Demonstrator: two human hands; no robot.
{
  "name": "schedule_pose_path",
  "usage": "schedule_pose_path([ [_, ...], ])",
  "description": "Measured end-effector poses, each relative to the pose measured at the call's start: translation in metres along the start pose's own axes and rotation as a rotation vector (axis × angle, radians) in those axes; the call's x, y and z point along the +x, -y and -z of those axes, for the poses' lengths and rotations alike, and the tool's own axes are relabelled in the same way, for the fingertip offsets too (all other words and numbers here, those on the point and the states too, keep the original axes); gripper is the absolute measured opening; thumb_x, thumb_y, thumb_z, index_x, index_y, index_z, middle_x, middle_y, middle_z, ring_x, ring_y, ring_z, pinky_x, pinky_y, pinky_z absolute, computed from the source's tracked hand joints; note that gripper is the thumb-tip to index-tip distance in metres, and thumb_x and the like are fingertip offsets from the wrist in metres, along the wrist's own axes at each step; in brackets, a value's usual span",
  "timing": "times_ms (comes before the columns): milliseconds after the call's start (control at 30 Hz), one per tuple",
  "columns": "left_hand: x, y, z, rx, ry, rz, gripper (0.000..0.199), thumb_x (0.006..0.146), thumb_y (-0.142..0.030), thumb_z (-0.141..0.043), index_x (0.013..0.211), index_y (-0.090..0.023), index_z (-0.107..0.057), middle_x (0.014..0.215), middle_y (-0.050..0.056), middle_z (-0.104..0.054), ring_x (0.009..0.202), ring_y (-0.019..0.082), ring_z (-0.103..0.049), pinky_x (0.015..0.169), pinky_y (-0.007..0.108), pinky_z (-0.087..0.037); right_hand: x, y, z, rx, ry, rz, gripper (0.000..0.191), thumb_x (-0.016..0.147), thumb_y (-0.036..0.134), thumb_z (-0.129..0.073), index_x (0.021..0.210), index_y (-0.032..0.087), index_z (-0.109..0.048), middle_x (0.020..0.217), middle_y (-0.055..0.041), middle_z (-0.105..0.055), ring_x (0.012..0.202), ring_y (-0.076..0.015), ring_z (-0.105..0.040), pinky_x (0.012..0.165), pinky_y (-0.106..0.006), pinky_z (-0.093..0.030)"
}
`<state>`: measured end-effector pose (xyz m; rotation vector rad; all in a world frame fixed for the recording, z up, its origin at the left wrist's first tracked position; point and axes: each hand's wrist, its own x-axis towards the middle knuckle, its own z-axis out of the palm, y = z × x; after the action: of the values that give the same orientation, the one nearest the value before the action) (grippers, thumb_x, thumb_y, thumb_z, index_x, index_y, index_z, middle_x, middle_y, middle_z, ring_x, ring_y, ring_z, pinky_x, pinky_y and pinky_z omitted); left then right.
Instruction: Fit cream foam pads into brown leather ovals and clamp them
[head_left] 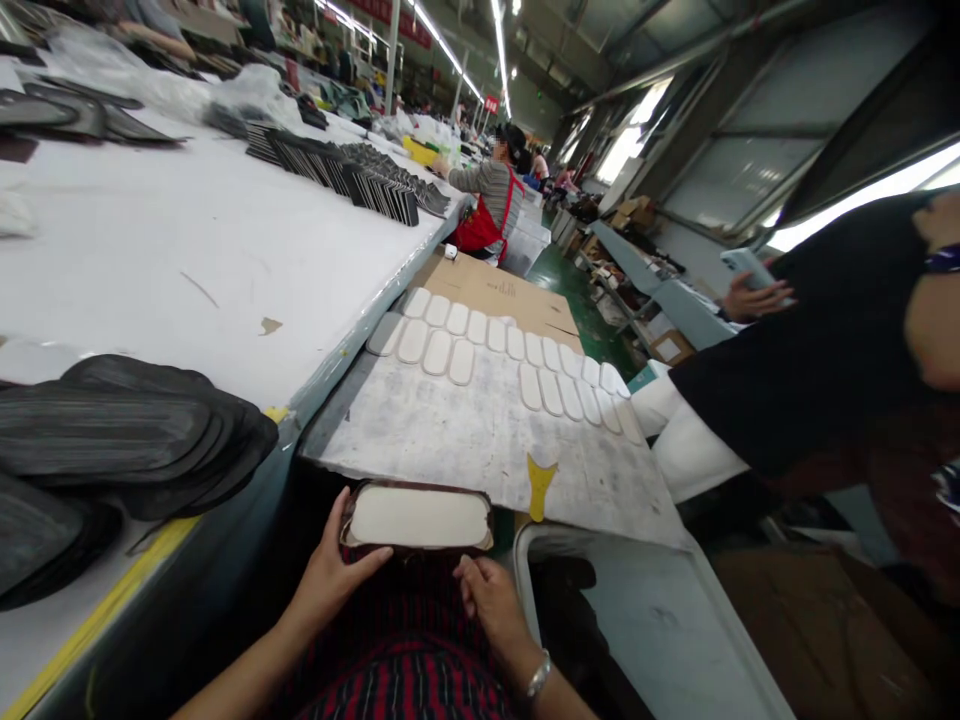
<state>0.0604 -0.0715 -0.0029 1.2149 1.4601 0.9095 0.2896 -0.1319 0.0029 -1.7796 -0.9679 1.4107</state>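
A long dark piece with a rounded cream panel [420, 517] on its upper face lies level over the lap, at the near edge of the board. My left hand [337, 565] grips its left end, thumb along the near edge and fingers at the far side. At the near right edge of the piece, my right hand [487, 595] has its fingers curled and pressed together; whatever they hold is too small to make out. Beyond, rows of pale oval pads [461, 361] lie on the whitish work board [420, 430]. A yellow notched tool [540, 487] rests at the board's near edge.
A grey bin [720, 625] with dark pieces inside stands at the right. Black shaped pieces [150, 430] are stacked on the white table [150, 250] at the left. A person in a red apron [491, 205] sits beyond; another person holding a phone [750, 270] stands at the right.
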Motion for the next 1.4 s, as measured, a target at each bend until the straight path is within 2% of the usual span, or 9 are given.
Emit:
schedule_pose_path([
  [133,-0.002,-0.002,-0.010,-0.061,-0.053,0.037,0.082,0.068,-0.045,-0.066,0.134,-0.020,-0.024,0.132,0.013,-0.042,0.121,0.027,-0.043,0.105,0.045,-0.030,0.009,0.005,-0.019,0.156,0.003,-0.044,0.056,0.070,0.067,-0.052,0.065,0.011,-0.057,0.043,0.0047,-0.044,0.032,-0.0035,-0.034,0.034,-0.017,-0.023],
  [533,-0.004,-0.008,-0.016,-0.054,-0.120,0.066,0.079,0.069,-0.047,-0.063,0.132,-0.017,-0.026,0.127,0.014,-0.048,0.117,0.028,-0.047,0.101,0.044,-0.036,0.010,0.033,-0.077,0.261,0.043,-0.292,0.057,0.073,0.068,-0.048,0.062,0.012,-0.054,0.042,0.0026,-0.048,0.028,-0.0064,-0.042,0.028,-0.016,-0.027],
  [733,0.000,-0.002,-0.001,0.107,-0.062,0.039,0.080,0.071,-0.053,-0.057,0.134,-0.015,-0.024,0.127,0.016,-0.049,0.116,0.028,-0.050,0.098,0.044,-0.039,0.015,0.040,-0.094,0.271,0.162,-0.385,0.065,0.079,0.069,-0.034,0.055,0.012,-0.053,0.038,0.0024,-0.044,0.026,-0.0075,-0.040,0.026,-0.018,-0.029],
  [867,0.010,-0.011,0.015,0.596,-0.112,-0.325,0.092,0.069,-0.057,-0.056,0.140,-0.017,-0.015,0.143,0.017,-0.030,0.131,0.031,-0.030,0.107,0.052,-0.020,0.002,0.031,-0.062,0.293,0.476,-0.299,0.063,0.072,0.069,-0.048,0.059,0.008,-0.058,0.042,-0.0012,-0.051,0.030,-0.0084,-0.047,0.030,-0.016,-0.030],
  [900,0.014,-0.019,0.013,0.725,-0.072,-0.437,0.094,0.066,-0.058,-0.059,0.140,-0.018,-0.016,0.145,0.016,-0.028,0.132,0.031,-0.025,0.108,0.053,-0.011,-0.002,0.026,-0.049,0.322,0.527,-0.259,0.058,0.070,0.065,-0.054,0.064,0.007,-0.060,0.047,-0.0022,-0.054,0.033,-0.0083,-0.049,0.033,-0.016,-0.033],
  [967,0.023,-0.038,0.000,0.923,0.138,-0.589,0.095,0.061,-0.059,-0.062,0.139,-0.020,-0.023,0.144,0.014,-0.030,0.133,0.032,-0.024,0.108,0.054,0.002,-0.007,0.014,-0.020,0.390,0.533,-0.217,0.047,0.069,0.054,-0.064,0.073,0.007,-0.061,0.055,-0.0027,-0.058,0.040,-0.0077,-0.053,0.040,-0.016,-0.037],
  [1067,0.035,-0.067,-0.037,1.080,0.456,-0.590,0.098,0.058,-0.061,-0.063,0.138,-0.016,-0.028,0.144,0.016,-0.029,0.132,0.033,-0.026,0.107,0.057,0.004,-0.007,-0.006,0.021,0.430,0.397,-0.228,0.040,0.069,0.047,-0.067,0.078,0.009,-0.059,0.059,-0.0018,-0.059,0.044,-0.0076,-0.054,0.044,-0.017,-0.038],
  [1200,0.043,-0.089,-0.077,1.129,0.603,-0.496,0.102,0.056,-0.061,-0.064,0.139,-0.015,-0.027,0.145,0.015,-0.025,0.132,0.034,-0.024,0.106,0.059,-0.006,0.005,-0.029,0.068,0.391,0.176,-0.185,0.040,0.074,0.050,-0.060,0.084,0.012,-0.056,0.066,-0.0018,-0.059,0.049,-0.0070,-0.055,0.048,-0.017,-0.038],
  [1400,0.040,-0.094,-0.089,1.136,0.673,-0.467,0.096,0.058,-0.055,-0.065,0.138,-0.015,-0.029,0.144,0.013,-0.027,0.132,0.030,-0.026,0.108,0.054,-0.008,0.061,-0.037,0.131,-0.450,-0.229,-0.089,0.035,0.086,0.042,-0.038,0.085,0.012,-0.057,0.077,-0.0093,-0.064,0.065,-0.0173,-0.062,0.059,-0.028,-0.047],
])
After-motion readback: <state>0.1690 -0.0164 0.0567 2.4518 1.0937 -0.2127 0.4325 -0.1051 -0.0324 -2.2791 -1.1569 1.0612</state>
